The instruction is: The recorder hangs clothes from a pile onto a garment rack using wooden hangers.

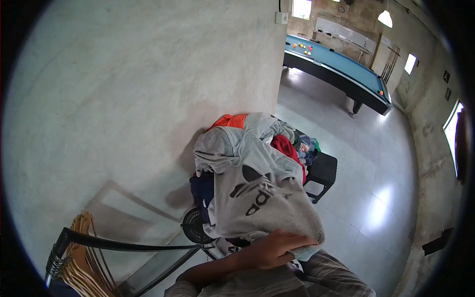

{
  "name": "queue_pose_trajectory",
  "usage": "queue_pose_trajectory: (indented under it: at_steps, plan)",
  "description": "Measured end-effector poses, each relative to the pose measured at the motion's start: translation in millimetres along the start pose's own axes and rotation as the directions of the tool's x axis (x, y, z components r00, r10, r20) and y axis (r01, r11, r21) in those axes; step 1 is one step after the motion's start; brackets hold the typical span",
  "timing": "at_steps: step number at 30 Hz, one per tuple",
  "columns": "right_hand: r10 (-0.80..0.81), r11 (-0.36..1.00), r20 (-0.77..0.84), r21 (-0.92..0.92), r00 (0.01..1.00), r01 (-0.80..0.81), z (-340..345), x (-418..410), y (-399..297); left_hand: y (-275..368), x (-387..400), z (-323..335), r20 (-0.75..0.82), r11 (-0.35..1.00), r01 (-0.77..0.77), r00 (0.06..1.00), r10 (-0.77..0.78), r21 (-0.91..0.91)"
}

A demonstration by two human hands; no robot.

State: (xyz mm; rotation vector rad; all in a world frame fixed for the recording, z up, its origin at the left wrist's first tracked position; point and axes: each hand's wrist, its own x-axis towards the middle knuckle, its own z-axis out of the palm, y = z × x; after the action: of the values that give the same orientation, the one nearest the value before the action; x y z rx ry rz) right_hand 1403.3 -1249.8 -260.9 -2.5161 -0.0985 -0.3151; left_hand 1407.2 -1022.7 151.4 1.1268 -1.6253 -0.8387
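Note:
A grey Adidas hooded sweatshirt (pixel 274 200) lies spread over a heap of clothes, its hood on the far side and its hem towards me. My left hand (pixel 276 248) reaches in from the lower left and grips the hem, fingers over the cloth and thumb below. Part of the paler inner side shows at the hand. I do not see my right hand. Around the sweatshirt are an orange garment (pixel 233 120), a red one (pixel 285 146) and a dark blue one (pixel 202 189).
A black stool (pixel 324 167) stands right of the heap. At lower left, wooden hangers (pixel 79 256) hang by a black metal rack (pixel 130 244). A round black perforated seat (pixel 195 226) sits near the wall (pixel 148 92). Farther off is a pool table (pixel 341 68) with balls.

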Motion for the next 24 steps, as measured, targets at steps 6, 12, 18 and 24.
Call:
queue_pose_trajectory:
  at_steps: [6, 12, 18, 24]
  plan:
    - [-0.049, 0.998, -0.006, -0.042, 0.999, 0.048, 2.8, -1.9, 10.3, -61.3, 2.3, -34.1, 0.164, 0.999, 0.000, 0.986, -0.009, 0.055]
    - [-0.107, 0.991, -0.007, -0.084, 0.994, 0.106, 0.9, 1.0, 3.5, -224.5, -19.5, -49.8, -0.185, 0.646, 0.188, 0.980, -0.073, 0.740]
    - [-0.107, 0.985, -0.038, -0.138, 0.994, 0.101, 0.7, -6.3, 11.7, -144.1, 0.7, 15.0, -0.155, 0.886, 0.101, 0.987, -0.033, 0.453]
    - [-0.132, 0.977, -0.030, -0.175, 0.991, 0.125, 15.9, -34.2, 37.6, -86.9, -11.5, 33.6, -0.136, 0.942, -0.128, 0.975, 0.177, 0.310]
